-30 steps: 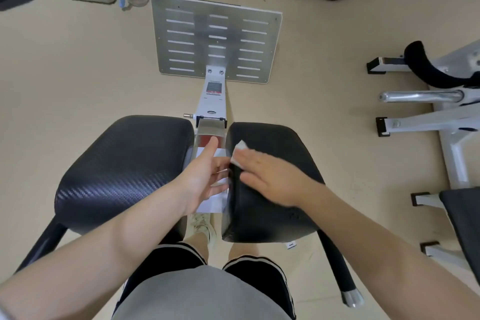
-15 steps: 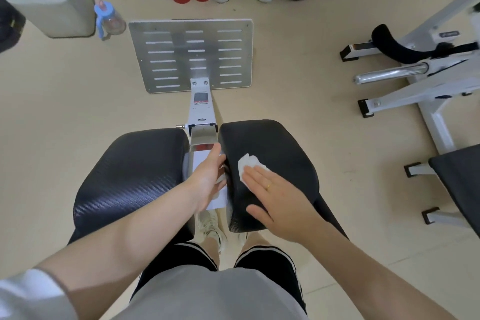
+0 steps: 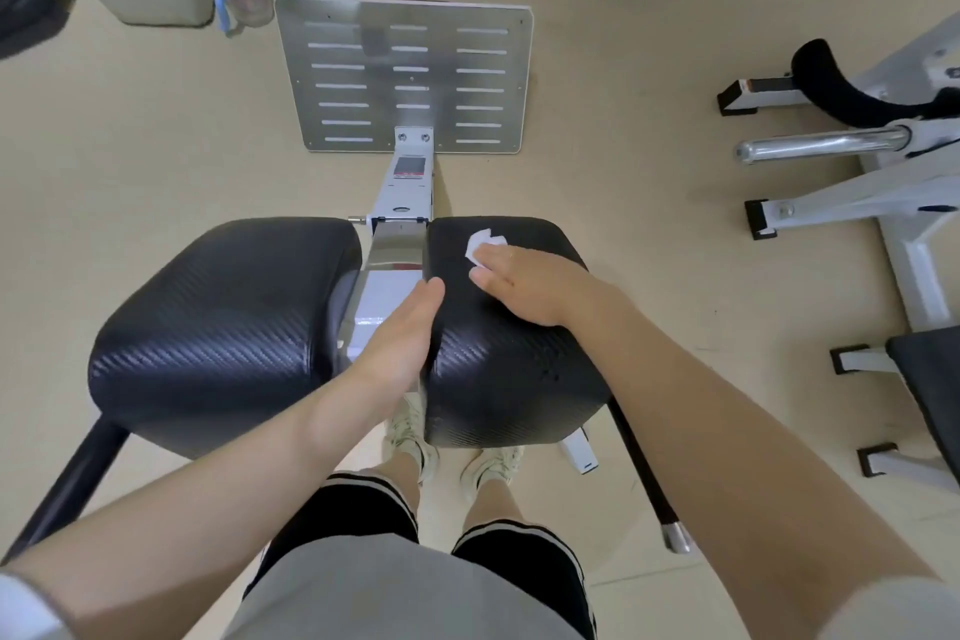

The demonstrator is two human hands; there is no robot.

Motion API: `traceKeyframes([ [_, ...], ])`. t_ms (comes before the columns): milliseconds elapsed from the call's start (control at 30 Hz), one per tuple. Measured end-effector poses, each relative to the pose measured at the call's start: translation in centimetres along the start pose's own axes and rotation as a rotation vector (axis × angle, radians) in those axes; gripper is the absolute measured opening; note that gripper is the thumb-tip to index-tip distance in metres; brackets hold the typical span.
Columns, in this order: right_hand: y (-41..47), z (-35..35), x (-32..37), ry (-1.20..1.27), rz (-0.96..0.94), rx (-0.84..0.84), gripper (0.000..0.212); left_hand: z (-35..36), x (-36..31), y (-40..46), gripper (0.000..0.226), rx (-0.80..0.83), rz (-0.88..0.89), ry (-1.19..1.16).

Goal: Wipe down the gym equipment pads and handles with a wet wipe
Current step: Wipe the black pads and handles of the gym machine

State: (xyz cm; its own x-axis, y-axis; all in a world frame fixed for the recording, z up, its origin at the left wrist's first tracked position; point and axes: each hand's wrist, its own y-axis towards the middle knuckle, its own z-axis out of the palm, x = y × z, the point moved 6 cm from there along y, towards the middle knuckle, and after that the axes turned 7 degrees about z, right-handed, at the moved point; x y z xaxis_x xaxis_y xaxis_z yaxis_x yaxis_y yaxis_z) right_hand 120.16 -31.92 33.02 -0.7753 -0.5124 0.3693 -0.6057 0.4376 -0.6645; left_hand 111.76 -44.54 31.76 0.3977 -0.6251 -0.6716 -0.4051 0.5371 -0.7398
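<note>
Wiping a black gym pad [image 3: 498, 353] with a wet wipe [image 3: 483, 244].
Right hand [image 3: 530, 283] flat, pressing the wipe; left hand [image 3: 402, 333] open against the pad's inner side.

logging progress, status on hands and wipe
Right hand flat, pressing wet wipe on right pad. Left hand braces pad's inner edge. Nothing in the way.

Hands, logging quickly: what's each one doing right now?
Left hand: open, flat against the inner side of the right pad, holding nothing.
Right hand: open, pressing the wet wipe onto that pad.
</note>
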Motion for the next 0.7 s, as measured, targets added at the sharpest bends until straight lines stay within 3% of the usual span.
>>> traceKeyframes([
  [100, -4.1, 0.0, 0.4, 0.028, -0.145, -0.148, 0.021, 0.1, -1.2, -1.6, 0.029, -0.022, 0.043, -0.021],
  [233, -10.5, 0.9, 0.0, -0.096, -0.315, -0.224, 0.052, 0.2, -1.6, -3.4, 0.011, 0.124, 0.158, 0.252],
  [300, -11.7, 1.6, -0.8, -0.157, -0.332, -0.168, 0.066, 1.1, -1.5, -4.0, 0.033, 0.18, 0.223, 0.36],
  [467, -7.8, 0.1, -1.9, 0.031, -0.279, -0.078, 0.042, 1.6, -1.0, -4.5, 0.06, 0.037, 0.307, 0.423],
  [600, -2.8, -0.8, -4.4, 0.089, -0.102, 0.074, 0.044, 2.1, -0.6, -4.3, 0.067, -0.083, 0.386, 0.532],
  [700, -1.9, -1.8, -6.3, 0.098, -0.058, 0.07, 0.045, 2.3, -0.7, -4.2, 0.067, -0.111, 0.39, 0.575],
])
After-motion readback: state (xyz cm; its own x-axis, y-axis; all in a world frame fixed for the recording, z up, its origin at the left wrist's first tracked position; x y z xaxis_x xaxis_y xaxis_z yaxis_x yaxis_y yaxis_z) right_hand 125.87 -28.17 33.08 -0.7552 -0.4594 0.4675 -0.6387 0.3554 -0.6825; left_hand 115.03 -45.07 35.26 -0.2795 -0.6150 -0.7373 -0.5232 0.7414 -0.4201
